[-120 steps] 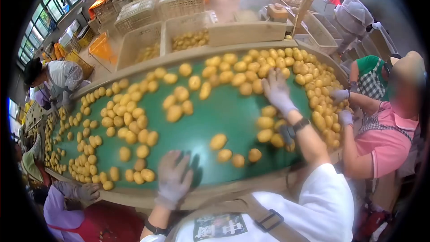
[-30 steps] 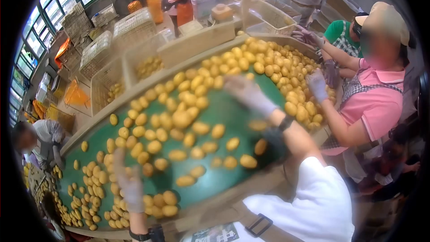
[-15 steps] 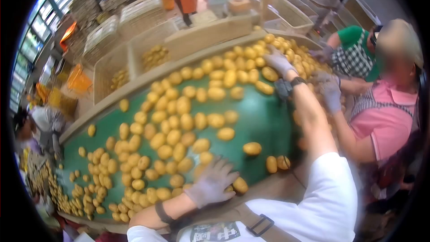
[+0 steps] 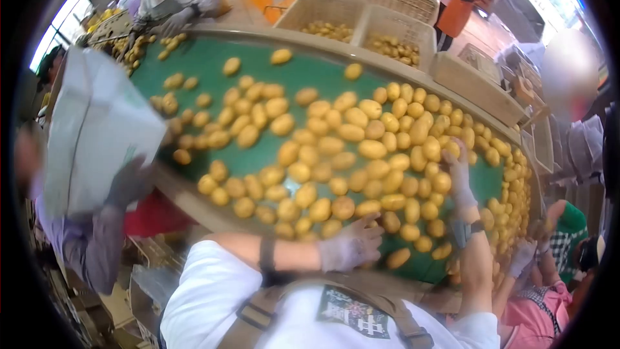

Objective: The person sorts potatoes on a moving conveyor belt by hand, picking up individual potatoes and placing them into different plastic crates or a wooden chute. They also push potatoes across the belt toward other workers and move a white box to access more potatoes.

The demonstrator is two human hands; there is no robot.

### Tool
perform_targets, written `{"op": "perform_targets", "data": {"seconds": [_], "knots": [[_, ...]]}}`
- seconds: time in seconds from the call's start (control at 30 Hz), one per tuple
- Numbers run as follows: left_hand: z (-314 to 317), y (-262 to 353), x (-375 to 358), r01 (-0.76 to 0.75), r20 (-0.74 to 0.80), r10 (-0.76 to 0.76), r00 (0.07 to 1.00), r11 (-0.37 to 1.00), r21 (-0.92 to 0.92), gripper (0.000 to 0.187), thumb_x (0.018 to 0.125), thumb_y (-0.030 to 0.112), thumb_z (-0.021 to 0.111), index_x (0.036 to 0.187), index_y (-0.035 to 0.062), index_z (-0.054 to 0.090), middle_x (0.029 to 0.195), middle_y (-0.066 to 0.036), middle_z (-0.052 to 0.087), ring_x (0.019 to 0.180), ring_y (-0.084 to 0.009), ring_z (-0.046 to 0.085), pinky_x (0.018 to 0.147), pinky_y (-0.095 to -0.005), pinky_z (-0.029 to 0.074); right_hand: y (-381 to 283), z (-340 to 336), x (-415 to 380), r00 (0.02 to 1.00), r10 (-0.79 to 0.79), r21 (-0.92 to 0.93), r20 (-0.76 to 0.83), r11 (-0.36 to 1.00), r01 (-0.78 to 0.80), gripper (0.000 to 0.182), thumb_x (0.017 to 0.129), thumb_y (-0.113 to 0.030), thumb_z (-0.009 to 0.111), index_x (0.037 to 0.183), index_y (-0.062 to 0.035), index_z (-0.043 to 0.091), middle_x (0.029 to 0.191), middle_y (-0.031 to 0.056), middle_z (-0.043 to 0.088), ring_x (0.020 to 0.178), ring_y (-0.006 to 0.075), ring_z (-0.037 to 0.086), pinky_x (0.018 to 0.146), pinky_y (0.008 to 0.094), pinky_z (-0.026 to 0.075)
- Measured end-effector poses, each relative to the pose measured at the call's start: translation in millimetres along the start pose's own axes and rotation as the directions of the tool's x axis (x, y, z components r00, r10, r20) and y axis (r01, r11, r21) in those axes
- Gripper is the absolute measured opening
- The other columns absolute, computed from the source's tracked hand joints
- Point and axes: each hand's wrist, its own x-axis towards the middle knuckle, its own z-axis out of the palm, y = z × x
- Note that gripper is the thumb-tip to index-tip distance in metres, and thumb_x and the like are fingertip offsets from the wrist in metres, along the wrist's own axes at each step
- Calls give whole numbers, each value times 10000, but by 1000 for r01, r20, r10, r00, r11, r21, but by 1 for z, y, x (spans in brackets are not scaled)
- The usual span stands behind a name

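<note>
1. Potatoes [image 4: 371,149] lie crowded across the green surface [image 4: 206,61].
2. The left hand [image 4: 354,243], gloved, is loosely spread against potatoes by the near edge.
3. The right hand [image 4: 457,171] curls its fingers at one potato [image 4: 453,149]; I can't tell if it's gripped.
4. Left of them, a co-worker holds a pale box [image 4: 103,132].

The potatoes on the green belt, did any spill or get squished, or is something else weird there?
I can't see any potatoes spilled or squished, though some are blurry. The oddest thing is the big pale box tilted beside the green belt, but a co-worker's gloved hand is at it.
</note>
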Motion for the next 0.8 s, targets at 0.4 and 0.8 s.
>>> {"op": "perform_targets", "data": {"seconds": [0.4, 0.8], "knots": [[-134, -109, -188, 715, -425, -707, 565, 163, 680, 155, 793, 210, 697, 932, 192, 763, 1040, -83, 679, 1205, -321, 554, 1146, -558, 312, 10, 173, -29, 562, -54, 456, 826, 648, -609, 543, 1027, -454, 583, 1431, -101, 496, 1299, 115, 627, 1048, 269, 656, 954, 441, 531], [-67, 31, -41, 108, -207, -46, 977, 948, 300, 290, 775, 224, 704, 1044, 117, 697, 1182, -127, 609, 1138, -357, 573, 976, -521, 439, -9, 121, -90, 775, -95, 604, 625, 687, -403, 541, 1024, -421, 597, 1492, -236, 398, 1307, 143, 604, 920, 247, 694, 879, 427, 568]]}}
